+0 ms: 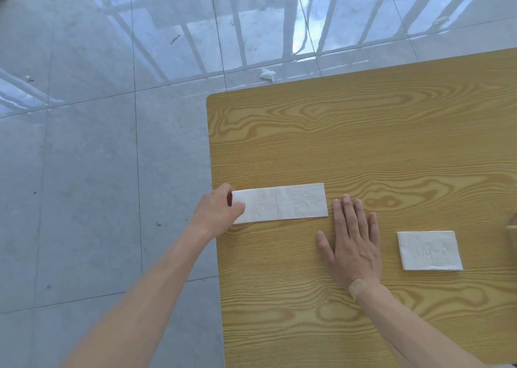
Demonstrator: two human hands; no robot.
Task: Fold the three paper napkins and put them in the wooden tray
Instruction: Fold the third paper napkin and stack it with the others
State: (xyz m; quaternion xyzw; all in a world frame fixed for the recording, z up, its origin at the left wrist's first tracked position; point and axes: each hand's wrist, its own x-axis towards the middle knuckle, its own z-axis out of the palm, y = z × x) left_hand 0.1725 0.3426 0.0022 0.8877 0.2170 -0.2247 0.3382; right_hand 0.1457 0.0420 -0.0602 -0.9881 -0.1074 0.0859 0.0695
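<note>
Napkin strip (279, 203) lies long-axis nine-to-three near the table's (363, 144) left edge, left hand (216, 213) pinching its nine o'clock end, right hand (351, 244) flat, holding nothing, beyond its three o'clock end.

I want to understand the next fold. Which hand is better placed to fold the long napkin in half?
Probably the left hand: it already pinches the long napkin's left end. The right hand lies flat beside it.

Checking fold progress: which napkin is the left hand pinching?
The long napkin, held at its left end by the left hand; the small napkin lies untouched.
</note>
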